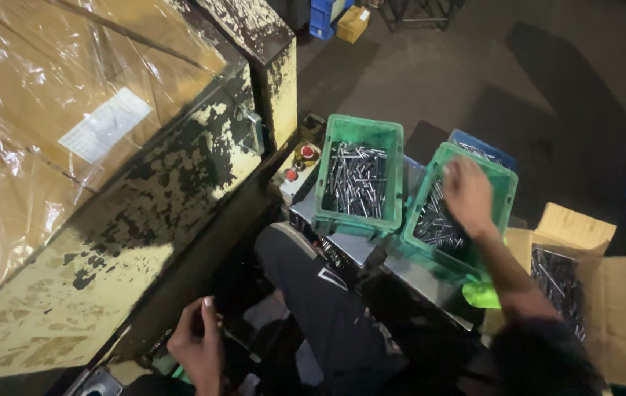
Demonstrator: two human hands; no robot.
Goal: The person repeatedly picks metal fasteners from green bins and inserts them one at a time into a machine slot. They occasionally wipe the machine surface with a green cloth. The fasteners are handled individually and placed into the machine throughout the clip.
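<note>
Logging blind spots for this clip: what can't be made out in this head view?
- Right hand: motion-blurred over the right green crate; whether it grips any metal rods is unclear.
- Left hand: in deep shadow beside the yellow machine; what it touches is hidden.
- Blue crate: mostly covered by the right green crate.

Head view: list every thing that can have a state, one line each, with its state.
left green crate: upright, filled with metal pins
right green crate: tilted, holding metal pins
cardboard box: flaps open, pins inside
right hand: reaching into right green crate
left hand: low beside the machine, grip unclear
</note>
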